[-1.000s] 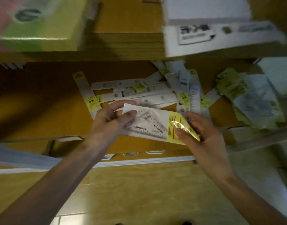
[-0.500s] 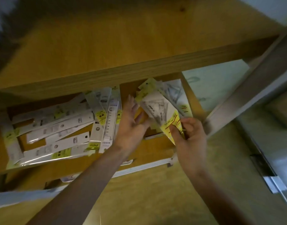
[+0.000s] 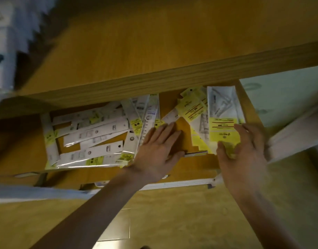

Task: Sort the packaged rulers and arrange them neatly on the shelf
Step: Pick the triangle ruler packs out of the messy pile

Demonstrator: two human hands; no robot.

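Several long straight-ruler packs (image 3: 93,133), white with yellow labels, lie crisscrossed on the left half of the lower wooden shelf (image 3: 181,128). At its right end lies a heap of triangular set-square packs (image 3: 192,108) with yellow cards. On top of that heap, at the far right, sits one set-square pack (image 3: 223,126). My right hand (image 3: 244,146) rests over its near right corner, thumb at the near edge. My left hand (image 3: 158,150) lies flat on the shelf with straight fingers, touching the near ends of the upright ruler packs.
The upper shelf board (image 3: 154,51) overhangs the back of the lower shelf and hides the packs' far ends. A white metal upright (image 3: 291,135) slants past the shelf's right end. Blurred white boxes (image 3: 3,51) stand at top left. Tiled floor (image 3: 172,221) lies below.
The set-square pack that both hands held in the air now lies on the right-hand heap. My left hand has let go and dropped flat onto the shelf. The view has shifted right.
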